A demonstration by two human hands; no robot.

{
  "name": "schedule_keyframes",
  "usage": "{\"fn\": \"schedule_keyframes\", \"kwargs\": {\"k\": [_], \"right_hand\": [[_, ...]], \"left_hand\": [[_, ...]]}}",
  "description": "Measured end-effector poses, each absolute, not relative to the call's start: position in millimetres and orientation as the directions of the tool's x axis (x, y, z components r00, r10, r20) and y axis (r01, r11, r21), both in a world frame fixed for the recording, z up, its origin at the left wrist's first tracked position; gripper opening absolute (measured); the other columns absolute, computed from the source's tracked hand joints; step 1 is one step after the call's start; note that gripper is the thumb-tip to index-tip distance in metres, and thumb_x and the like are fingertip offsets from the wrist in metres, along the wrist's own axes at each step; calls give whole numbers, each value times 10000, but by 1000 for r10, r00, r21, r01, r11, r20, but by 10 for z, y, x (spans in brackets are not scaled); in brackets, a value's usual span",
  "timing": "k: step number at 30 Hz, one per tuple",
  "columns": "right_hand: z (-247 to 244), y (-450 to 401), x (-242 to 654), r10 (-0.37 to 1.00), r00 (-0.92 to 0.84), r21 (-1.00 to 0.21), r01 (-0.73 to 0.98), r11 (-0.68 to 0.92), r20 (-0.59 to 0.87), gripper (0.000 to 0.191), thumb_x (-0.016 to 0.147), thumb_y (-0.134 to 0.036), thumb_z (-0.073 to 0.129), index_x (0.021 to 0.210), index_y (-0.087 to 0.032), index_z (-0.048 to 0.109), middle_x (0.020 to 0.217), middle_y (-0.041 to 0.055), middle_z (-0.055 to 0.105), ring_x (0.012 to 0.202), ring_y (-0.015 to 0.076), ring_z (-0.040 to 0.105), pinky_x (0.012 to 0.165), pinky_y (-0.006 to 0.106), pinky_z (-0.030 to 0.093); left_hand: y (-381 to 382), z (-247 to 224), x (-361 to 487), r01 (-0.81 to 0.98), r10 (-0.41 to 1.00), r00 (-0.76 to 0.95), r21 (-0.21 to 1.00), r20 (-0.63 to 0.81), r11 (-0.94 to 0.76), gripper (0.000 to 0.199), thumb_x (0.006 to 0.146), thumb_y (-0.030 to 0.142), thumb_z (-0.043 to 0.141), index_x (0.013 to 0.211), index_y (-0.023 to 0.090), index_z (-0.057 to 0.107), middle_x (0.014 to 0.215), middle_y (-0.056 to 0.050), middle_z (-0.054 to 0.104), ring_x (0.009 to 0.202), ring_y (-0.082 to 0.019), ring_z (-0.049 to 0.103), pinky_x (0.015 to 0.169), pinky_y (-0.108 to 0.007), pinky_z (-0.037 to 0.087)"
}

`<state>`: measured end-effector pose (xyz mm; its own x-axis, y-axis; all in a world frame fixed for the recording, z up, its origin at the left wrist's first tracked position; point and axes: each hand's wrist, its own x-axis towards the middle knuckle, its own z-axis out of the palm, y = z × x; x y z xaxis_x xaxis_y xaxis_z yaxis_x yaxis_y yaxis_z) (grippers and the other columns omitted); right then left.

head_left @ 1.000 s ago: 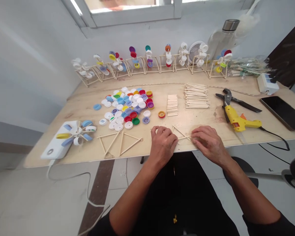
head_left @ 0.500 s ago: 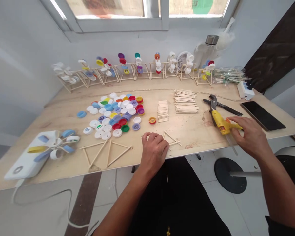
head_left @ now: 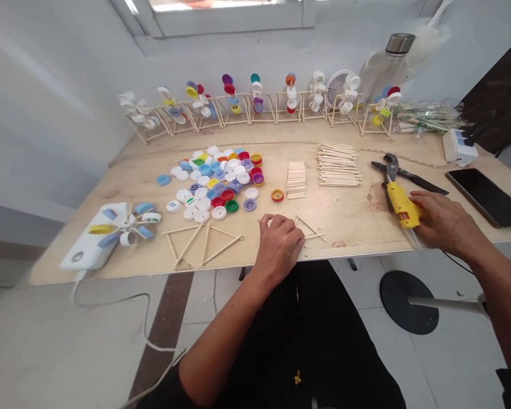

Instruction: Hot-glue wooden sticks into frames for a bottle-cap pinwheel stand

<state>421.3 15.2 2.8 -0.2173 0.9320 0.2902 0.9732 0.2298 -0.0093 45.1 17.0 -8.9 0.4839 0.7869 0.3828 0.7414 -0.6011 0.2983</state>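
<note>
My left hand [head_left: 280, 245] rests closed at the table's front edge, over one end of a small stick triangle [head_left: 310, 228]; what its fingers hold is hidden. At the right, my right hand [head_left: 447, 222] is wrapped round the yellow glue gun [head_left: 403, 205], whose nozzle points toward the black pliers [head_left: 392, 166]. Two larger stick triangles [head_left: 221, 245] lie left of my left hand. Beyond it are stacked bottle caps [head_left: 277, 195], a pile of short sticks [head_left: 296, 180] and a pile of longer sticks [head_left: 338, 165].
Many coloured bottle caps [head_left: 213, 182] cover the middle left. A cap wheel [head_left: 125, 222] lies on a white power bank [head_left: 96, 250]. Stick frames with cap wheels [head_left: 258, 108] line the wall. A phone [head_left: 489, 196], white adapter [head_left: 460, 147] and bottle [head_left: 385, 68] are at the right.
The view has shifted, so the table sits further right and higher. My right hand has changed its hold on the glue gun, which is turned more upright. My left hand stays by the small triangle.
</note>
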Motion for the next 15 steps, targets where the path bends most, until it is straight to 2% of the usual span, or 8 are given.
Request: {"fn": "schedule_keyframes", "kwargs": {"k": [2,4,7,10,12,15], "right_hand": [[113,123,4166,939,-173,-56,979,198,297,342,753,-254,557,1081,-160,559,1216,202,579,1046,299,570,803,407,422],[243,45,4065,945,-86,-157,978,141,314,371,768,-307,545,1106,-155,547,1192,200,584,1025,278,573,794,380,441],[439,-149,3810,963,99,-411,912,14,252,389,781,-407,551,1115,-208,556,1082,133,633,903,231,603,747,344,471],[513,-363,3485,988,103,-681,732,1,113,335,824,-481,504,1029,-236,606,1025,65,657,897,215,618,733,321,508],[483,-470,3285,998,65,-725,688,-38,9,354,800,-520,545,953,-217,645,926,61,675,852,214,630,714,312,528],[396,-551,3079,998,-16,-712,701,-37,-68,380,788,-561,541,858,-209,667,857,65,680,797,219,643,658,313,544]], "left_hand": [[172,-93,450,739,787,484,303,382,-601,204,857,192,520,674,199,610,737,-25,614,842,-194,518,901,-437,305],[174,-99,448,736,788,482,311,383,-601,197,853,189,521,677,196,610,734,-25,614,839,-193,515,902,-436,305],[177,-107,444,734,786,478,312,393,-603,201,850,178,518,669,191,604,724,-23,613,831,-190,512,898,-432,307],[177,-115,441,735,781,473,307,407,-605,208,854,175,512,668,188,606,718,-22,612,830,-189,515,898,-429,307],[176,-120,439,735,781,470,307,411,-604,211,858,177,509,673,187,611,720,-21,615,832,-188,517,901,-429,306],[175,-125,438,737,783,467,307,412,-602,217,865,183,503,678,187,613,736,-21,622,832,-185,517,901,-429,306]]}}
